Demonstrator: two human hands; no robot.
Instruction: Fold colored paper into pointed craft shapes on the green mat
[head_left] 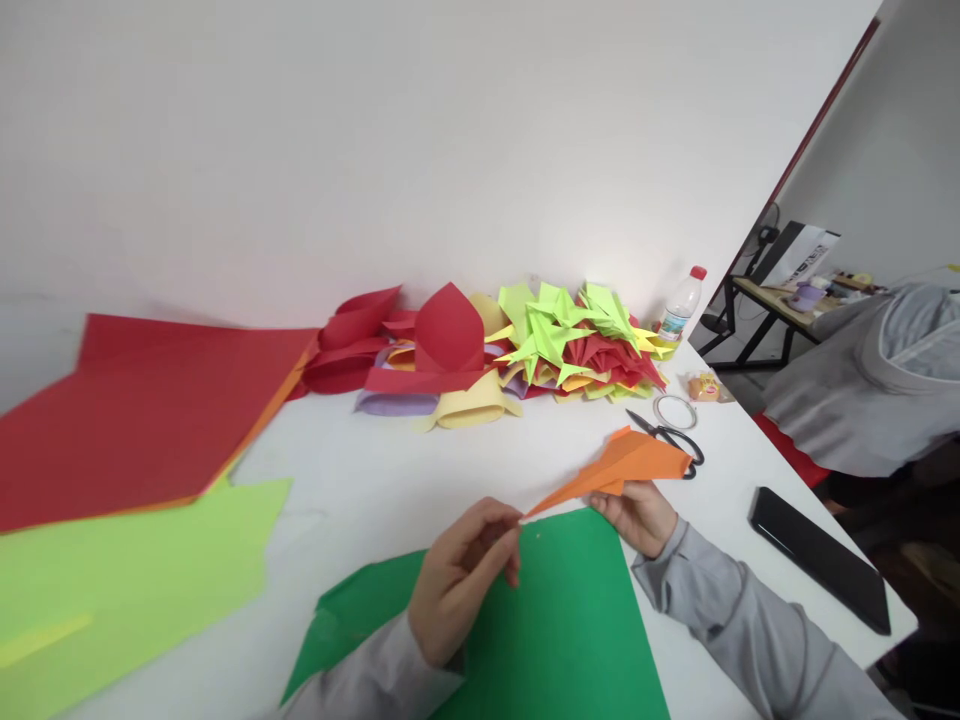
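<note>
A folded piece of orange paper (626, 462), pleated with pointed ends, is held up between my two hands. My left hand (469, 575) pinches its narrow tip between thumb and fingers. Beneath the wider end, my right hand (637, 512) grips the paper from below, with some fingers hidden behind it. Under my hands lies a green sheet (570, 620) on the white table (360, 470). Black-handled scissors (667, 432) rest just beyond the orange paper, partly covered by it, near a roll of tape (675, 411).
Large red sheets (165, 410) and lime sheets (135, 590) spread over the left. Along the wall sit red paper shapes (450, 335) and a pile of folded paper stars (551, 330). A bottle (681, 305), a small packet (703, 387) and a phone (820, 558) stand or lie at right.
</note>
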